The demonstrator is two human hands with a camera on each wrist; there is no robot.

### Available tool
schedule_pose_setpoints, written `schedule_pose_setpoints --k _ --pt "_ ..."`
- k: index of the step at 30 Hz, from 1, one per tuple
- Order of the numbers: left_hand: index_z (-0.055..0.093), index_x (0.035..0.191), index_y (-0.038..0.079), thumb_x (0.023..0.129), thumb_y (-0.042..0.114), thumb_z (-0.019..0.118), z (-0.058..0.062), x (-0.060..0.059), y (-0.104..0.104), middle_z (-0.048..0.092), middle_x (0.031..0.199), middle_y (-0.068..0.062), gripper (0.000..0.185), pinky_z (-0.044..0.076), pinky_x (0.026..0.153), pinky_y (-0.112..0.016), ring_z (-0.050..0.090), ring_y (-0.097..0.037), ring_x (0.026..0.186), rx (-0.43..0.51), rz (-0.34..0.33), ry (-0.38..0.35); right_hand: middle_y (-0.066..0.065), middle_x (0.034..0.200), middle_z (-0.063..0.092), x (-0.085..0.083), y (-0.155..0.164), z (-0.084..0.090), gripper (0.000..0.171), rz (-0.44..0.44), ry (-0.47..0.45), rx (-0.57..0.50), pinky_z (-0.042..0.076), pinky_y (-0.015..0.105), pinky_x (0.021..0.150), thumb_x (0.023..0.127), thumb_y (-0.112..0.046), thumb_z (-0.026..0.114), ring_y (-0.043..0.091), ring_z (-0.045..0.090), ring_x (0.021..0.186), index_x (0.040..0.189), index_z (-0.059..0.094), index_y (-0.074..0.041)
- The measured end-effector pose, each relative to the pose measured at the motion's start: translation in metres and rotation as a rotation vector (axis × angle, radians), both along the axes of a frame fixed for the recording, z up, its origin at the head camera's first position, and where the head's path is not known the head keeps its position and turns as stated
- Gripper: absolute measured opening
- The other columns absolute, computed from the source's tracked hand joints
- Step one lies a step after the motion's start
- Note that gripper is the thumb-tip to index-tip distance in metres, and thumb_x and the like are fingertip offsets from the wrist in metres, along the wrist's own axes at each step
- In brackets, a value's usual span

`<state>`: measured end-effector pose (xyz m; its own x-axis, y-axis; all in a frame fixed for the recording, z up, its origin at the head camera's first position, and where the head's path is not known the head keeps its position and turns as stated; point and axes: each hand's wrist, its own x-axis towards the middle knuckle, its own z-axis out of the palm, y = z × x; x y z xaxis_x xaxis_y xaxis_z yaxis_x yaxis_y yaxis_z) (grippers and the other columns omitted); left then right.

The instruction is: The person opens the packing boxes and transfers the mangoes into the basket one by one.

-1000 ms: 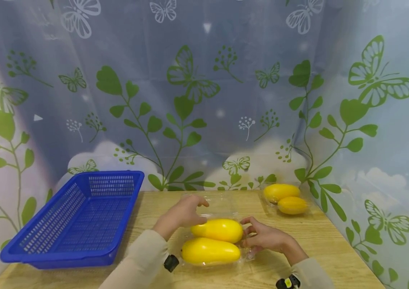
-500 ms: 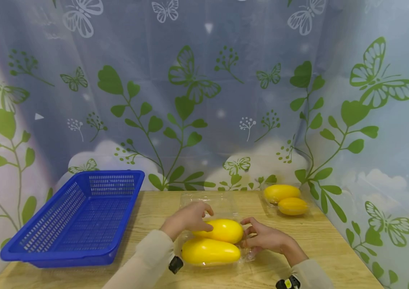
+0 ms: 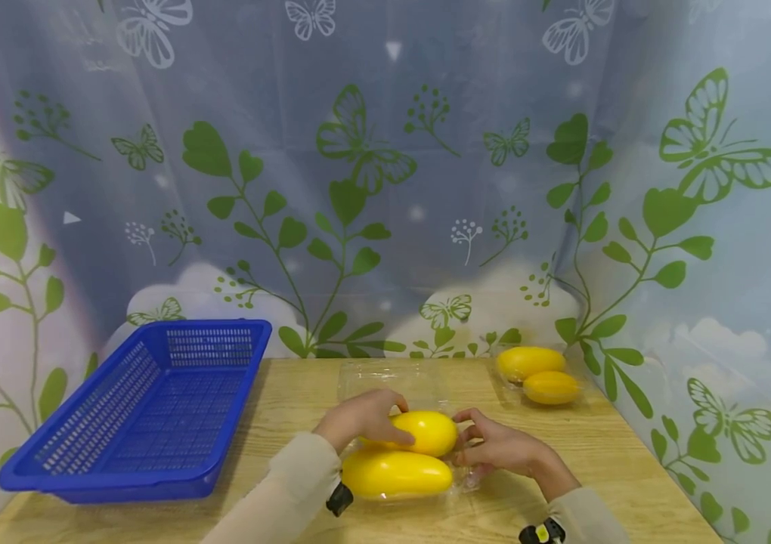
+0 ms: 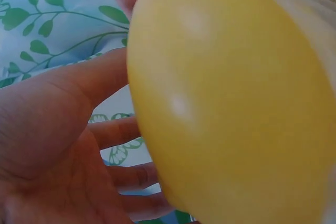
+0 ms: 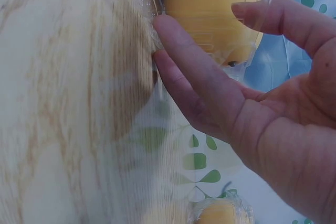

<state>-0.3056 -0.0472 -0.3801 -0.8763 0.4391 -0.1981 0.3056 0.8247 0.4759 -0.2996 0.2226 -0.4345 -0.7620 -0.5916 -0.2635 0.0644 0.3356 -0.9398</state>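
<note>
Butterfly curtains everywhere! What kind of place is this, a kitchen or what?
Probably not a kitchen: it looks like a small set-up work corner. A butterfly curtain hangs all round a wooden table. On the table are only a blue basket and yellow fruit in clear packs.

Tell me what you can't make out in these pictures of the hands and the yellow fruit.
- Left hand, head view: its palm side is hidden against the far fruit, so the grip is unclear.
- Left wrist view: that fruit fills the frame and blocks the clear tray.
- Right hand, right wrist view: the thumb is cut off; fingers touch the tray edge.
</note>
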Motion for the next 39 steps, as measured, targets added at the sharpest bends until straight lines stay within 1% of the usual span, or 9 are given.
schedule_pose_setpoints --k 3,10,17,24,30,35,39 --pt "0.067 0.132 0.016 0.088 0.040 0.081 0.000 -0.001 0.002 0.064 0.141 -0.008 0.052 0.051 0.105 -0.049 0.062 -0.029 0.127 -0.017 0.005 0.003 0.025 0.130 0.050 0.000 0.000 0.000 0.068 -0.003 -0.005 -0.001 0.063 0.032 0.077 0.099 -0.012 0.062 0.023 0.067 0.101 0.152 0.021 0.001" --pt "0.067 0.130 0.018 0.087 0.041 0.082 0.005 0.002 0.011 0.066 0.137 -0.005 0.052 0.052 0.103 -0.047 0.064 -0.026 0.121 -0.077 0.010 0.032 0.025 0.130 0.051 0.000 -0.001 0.000 0.067 -0.007 -0.009 -0.001 0.062 0.031 0.076 0.099 -0.012 0.063 0.023 0.067 0.101 0.151 0.022 0.001" --pt "0.067 0.132 0.019 0.084 0.045 0.084 0.007 0.005 0.021 0.068 0.132 -0.003 0.057 0.054 0.100 -0.045 0.065 -0.024 0.115 -0.137 0.038 0.042 0.024 0.129 0.052 0.001 -0.002 0.000 0.067 -0.011 -0.007 0.010 0.062 0.030 0.076 0.099 -0.011 0.063 0.023 0.067 0.101 0.151 0.023 0.000" --pt "0.065 0.134 0.022 0.085 0.044 0.084 0.009 0.006 0.027 0.069 0.131 -0.001 0.058 0.053 0.101 -0.045 0.064 -0.023 0.115 -0.196 0.022 0.055 0.024 0.128 0.052 0.001 -0.001 0.000 0.066 -0.007 -0.003 0.005 0.062 0.030 0.075 0.098 -0.010 0.063 0.023 0.067 0.100 0.150 0.023 0.001" --pt "0.065 0.133 0.022 0.086 0.043 0.083 0.007 0.006 0.026 0.070 0.126 0.000 0.055 0.054 0.098 -0.044 0.064 -0.021 0.110 -0.205 0.018 0.068 0.025 0.130 0.051 0.001 -0.003 0.000 0.066 -0.016 -0.011 0.011 0.062 0.029 0.074 0.098 -0.009 0.063 0.022 0.067 0.099 0.149 0.023 0.001" --pt "0.065 0.129 0.022 0.088 0.043 0.081 0.004 0.006 0.025 0.071 0.119 0.002 0.049 0.054 0.093 -0.042 0.064 -0.019 0.103 -0.206 0.011 0.069 0.026 0.129 0.051 0.001 -0.004 0.000 0.067 -0.010 -0.008 0.010 0.062 0.029 0.075 0.097 -0.010 0.064 0.022 0.067 0.098 0.149 0.022 0.001" --pt "0.065 0.129 0.021 0.089 0.043 0.080 0.003 0.005 0.026 0.071 0.119 0.002 0.048 0.054 0.093 -0.041 0.064 -0.019 0.103 -0.207 0.008 0.072 0.026 0.129 0.051 0.001 -0.003 0.000 0.066 -0.004 -0.009 0.000 0.062 0.029 0.074 0.098 -0.010 0.063 0.020 0.066 0.094 0.149 0.022 0.002"
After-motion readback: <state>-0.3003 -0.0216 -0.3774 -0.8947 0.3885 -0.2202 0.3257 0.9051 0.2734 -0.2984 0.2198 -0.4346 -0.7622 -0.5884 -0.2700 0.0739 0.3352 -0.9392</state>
